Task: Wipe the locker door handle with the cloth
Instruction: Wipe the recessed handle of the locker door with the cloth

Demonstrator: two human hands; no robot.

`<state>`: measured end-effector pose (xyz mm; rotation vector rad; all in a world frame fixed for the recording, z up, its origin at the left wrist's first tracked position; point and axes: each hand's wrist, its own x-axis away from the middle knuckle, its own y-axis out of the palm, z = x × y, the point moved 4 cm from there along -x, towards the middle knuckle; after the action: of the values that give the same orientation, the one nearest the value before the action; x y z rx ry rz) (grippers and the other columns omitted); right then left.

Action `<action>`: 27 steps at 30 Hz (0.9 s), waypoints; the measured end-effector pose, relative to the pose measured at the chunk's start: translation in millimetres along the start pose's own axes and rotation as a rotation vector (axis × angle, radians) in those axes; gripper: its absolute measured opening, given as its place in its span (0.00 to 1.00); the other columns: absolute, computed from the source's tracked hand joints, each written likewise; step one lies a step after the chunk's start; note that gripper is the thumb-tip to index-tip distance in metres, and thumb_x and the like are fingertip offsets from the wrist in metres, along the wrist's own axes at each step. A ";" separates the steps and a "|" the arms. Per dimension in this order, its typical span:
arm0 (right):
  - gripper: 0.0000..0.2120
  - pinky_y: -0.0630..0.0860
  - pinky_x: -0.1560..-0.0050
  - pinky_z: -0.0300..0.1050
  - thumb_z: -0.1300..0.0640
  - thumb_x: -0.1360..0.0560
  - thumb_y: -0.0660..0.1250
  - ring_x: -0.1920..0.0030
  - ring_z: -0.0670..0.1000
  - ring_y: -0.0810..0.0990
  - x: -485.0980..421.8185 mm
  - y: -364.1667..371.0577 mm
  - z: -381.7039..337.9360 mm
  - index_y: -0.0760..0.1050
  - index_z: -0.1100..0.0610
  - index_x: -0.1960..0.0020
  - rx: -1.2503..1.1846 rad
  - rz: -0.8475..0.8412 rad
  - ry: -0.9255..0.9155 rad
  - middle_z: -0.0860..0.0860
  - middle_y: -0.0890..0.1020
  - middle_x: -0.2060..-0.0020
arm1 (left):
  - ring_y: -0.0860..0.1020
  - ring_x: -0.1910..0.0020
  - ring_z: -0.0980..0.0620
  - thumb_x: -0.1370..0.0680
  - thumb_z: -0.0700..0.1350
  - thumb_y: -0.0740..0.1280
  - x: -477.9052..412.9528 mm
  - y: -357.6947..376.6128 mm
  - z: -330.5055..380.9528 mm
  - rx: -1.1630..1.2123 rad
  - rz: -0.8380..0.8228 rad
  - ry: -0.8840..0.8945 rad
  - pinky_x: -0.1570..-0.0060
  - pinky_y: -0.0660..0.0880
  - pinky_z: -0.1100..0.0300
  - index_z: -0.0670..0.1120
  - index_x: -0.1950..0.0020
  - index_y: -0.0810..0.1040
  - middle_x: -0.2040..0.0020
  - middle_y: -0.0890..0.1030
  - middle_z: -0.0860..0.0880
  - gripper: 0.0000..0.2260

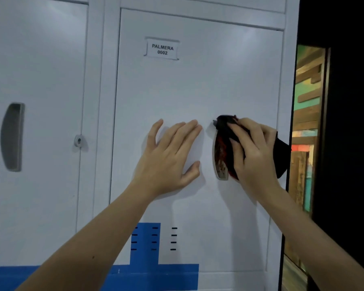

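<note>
The wipe looks under way: right of centre, the right hand presses the dark cloth onto the door handle with nearly straight fingers, leaving its lower end bare. The left hand lies flat and open on the locker door just beside it. A label sits above; nothing blocks the handle.

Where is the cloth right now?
In the head view, right of centre: the cloth is pressed by the right hand onto the handle, near the right edge of the locker door, right of the left hand.
</note>
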<state>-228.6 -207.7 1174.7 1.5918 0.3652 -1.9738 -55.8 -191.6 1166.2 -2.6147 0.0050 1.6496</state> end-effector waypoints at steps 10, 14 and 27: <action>0.14 0.59 0.42 0.34 0.68 0.24 0.61 0.50 0.57 0.67 -6.6 3.0 -1.8 0.76 0.63 0.39 -0.006 0.016 0.036 0.56 0.76 0.43 | 0.67 0.34 0.49 0.26 0.56 0.58 0.6 1.0 0.6 -0.003 0.001 0.003 0.30 0.52 0.44 0.41 0.30 0.69 0.31 0.71 0.45 0.29; 0.13 0.62 0.42 0.40 0.66 0.23 0.60 0.50 0.58 0.68 4.4 -4.2 0.6 0.76 0.63 0.39 0.010 -0.036 -0.057 0.55 0.76 0.43 | 0.67 0.34 0.49 0.26 0.56 0.58 0.9 0.2 1.4 0.006 0.003 0.004 0.30 0.52 0.44 0.41 0.30 0.70 0.31 0.72 0.45 0.29; 0.14 0.59 0.42 0.36 0.63 0.22 0.60 0.49 0.58 0.67 -11.7 -2.5 6.3 0.75 0.62 0.38 0.000 -0.017 0.021 0.57 0.76 0.43 | 0.68 0.35 0.49 0.26 0.56 0.58 0.9 -0.4 1.4 0.011 0.021 -0.001 0.30 0.53 0.44 0.41 0.30 0.70 0.32 0.72 0.45 0.29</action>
<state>-233.5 -206.1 1187.2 1.6155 0.3880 -1.9715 -56.7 -191.1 1164.8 -2.6148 0.0419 1.6520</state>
